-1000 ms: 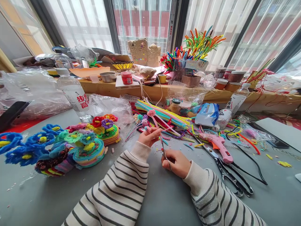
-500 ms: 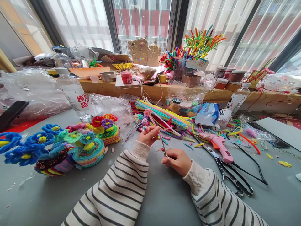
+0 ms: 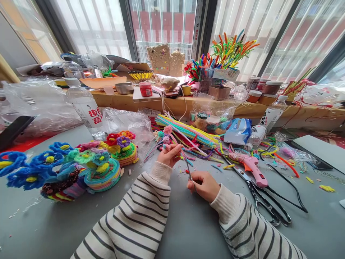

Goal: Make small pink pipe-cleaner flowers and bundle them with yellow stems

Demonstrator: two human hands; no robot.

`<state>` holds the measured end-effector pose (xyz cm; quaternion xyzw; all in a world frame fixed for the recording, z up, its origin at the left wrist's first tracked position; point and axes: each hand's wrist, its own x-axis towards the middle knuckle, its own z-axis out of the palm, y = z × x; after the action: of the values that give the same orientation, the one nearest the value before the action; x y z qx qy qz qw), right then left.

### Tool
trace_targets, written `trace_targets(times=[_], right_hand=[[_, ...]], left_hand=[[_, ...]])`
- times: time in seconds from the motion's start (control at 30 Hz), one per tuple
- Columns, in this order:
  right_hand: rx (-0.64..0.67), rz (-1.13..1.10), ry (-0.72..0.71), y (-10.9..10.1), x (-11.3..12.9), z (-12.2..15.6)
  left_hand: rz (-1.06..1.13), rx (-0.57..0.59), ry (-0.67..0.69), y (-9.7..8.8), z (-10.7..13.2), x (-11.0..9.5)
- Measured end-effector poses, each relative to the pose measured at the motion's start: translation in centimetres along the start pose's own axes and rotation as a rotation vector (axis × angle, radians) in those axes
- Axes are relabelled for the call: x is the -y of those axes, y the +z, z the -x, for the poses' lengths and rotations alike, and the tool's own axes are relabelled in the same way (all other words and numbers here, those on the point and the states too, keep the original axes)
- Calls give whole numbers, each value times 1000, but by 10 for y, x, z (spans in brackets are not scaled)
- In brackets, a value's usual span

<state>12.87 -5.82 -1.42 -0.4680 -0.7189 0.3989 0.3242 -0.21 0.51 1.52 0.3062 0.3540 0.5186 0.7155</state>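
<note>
My left hand (image 3: 167, 155) is closed in a pinch on the stem of a small pink pipe-cleaner flower (image 3: 168, 130), which points up and away from me. My right hand (image 3: 204, 186) is closed around small metal scissors (image 3: 188, 171); their blades reach up toward my left fingers and the stem. Both hands hover low over the grey table (image 3: 178, 223), in front of a bundle of colourful pipe cleaners (image 3: 185, 132).
Finished pipe-cleaner flowers and coiled mats (image 3: 102, 169) lie at the left, with a water bottle (image 3: 85, 108) behind them. A pink glue gun (image 3: 250, 166), large black scissors (image 3: 265, 205) and a black cable lie at the right. A cluttered wooden shelf (image 3: 175, 102) runs along the window.
The pink flower has tilted slightly left and away as my left fingers shifted on its stem. My right hand with the scissors has barely moved.
</note>
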Motion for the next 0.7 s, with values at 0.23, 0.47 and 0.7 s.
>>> trace_targets(times=[0.23,0.47,0.7], right_hand=[[109,69,-49,-2,3,0],[83,43,-85,-1,0,0],[17,18,-57,-2,-1,0]], left_hand=[[-48,80,-36,0,1,2],[-89,107,-63,0,4,5],[-90,98,-58,-1,2,6]])
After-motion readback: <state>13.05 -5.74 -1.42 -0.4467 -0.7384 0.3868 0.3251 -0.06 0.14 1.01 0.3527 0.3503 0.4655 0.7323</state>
